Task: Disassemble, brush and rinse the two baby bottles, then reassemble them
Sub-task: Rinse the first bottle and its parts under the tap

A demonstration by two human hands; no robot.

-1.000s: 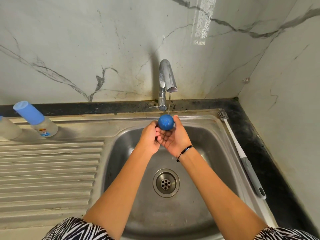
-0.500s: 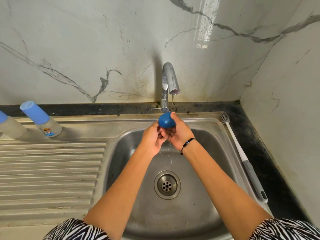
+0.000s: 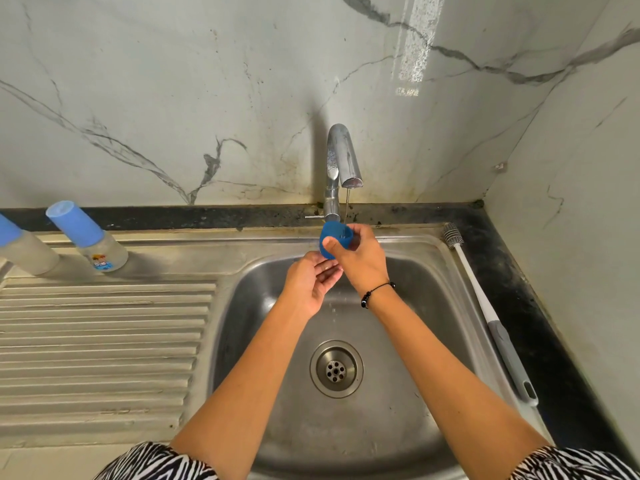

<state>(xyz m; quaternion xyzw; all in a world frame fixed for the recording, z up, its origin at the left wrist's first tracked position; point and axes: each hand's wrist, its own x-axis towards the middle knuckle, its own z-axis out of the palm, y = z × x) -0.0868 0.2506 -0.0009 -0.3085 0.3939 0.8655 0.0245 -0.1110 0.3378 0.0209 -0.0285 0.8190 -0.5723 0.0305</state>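
My right hand (image 3: 363,258) grips a dark blue bottle cap (image 3: 335,239) mouth-up under the thin stream from the tap (image 3: 341,168). My left hand (image 3: 311,280) is just below it, palm up with fingers relaxed, holding nothing. Two baby bottles stand on the drainboard at far left: one (image 3: 90,237) with a light blue cap and a printed label, and another (image 3: 24,247) partly cut off by the frame edge.
The steel sink (image 3: 263,341) has its drain (image 3: 336,368) in the middle. A white bottle brush with a grey handle (image 3: 485,306) lies along the sink's right rim. The ribbed drainboard (image 3: 104,341) stretches left. Marble walls close the back and right.
The cap went from closed end up to mouth up under the stream. My left hand let go of it and dropped slightly, opening below. The view shifted a little.
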